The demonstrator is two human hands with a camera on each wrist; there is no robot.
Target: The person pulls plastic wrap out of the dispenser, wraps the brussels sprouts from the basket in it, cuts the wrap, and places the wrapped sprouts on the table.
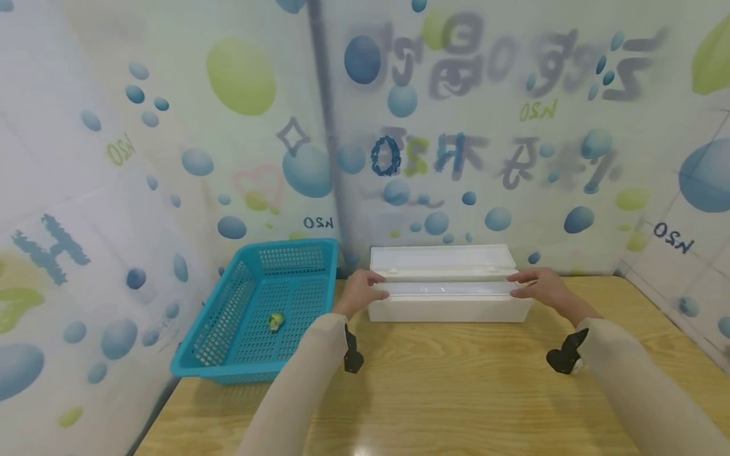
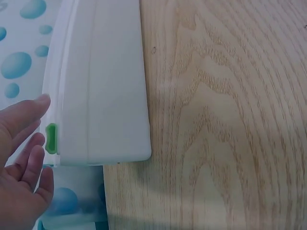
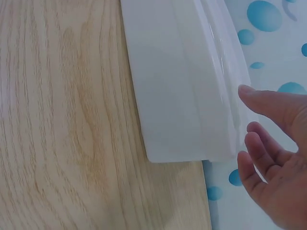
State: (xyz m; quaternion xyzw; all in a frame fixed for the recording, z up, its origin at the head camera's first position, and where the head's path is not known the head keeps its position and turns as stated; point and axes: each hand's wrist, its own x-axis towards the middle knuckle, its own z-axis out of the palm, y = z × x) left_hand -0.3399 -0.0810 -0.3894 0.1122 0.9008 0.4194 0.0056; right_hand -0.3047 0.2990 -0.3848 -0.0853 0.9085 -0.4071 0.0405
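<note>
A long white plastic box [image 1: 450, 309] lies crosswise on the table, its white lid [image 1: 441, 257] raised along the back. My left hand [image 1: 360, 292] is at the box's left end, thumb and fingertips right at the top edge. In the left wrist view its fingers are spread loosely beside a green clip [image 2: 51, 139]. At the opposite end my right hand [image 1: 542, 290] mirrors it. The right wrist view shows the thumb [image 3: 247, 89] by the box's upper edge and the other fingers relaxed, apart from one another. The box's inside is mostly hidden.
Left of the box stands a blue perforated plastic basket [image 1: 251, 244] holding a small green-and-white piece of vegetable [image 1: 276, 321]. The wooden table [image 1: 456, 386] stretches toward me. Behind and at the sides hang pale curtains [image 1: 274, 158] printed with bubbles.
</note>
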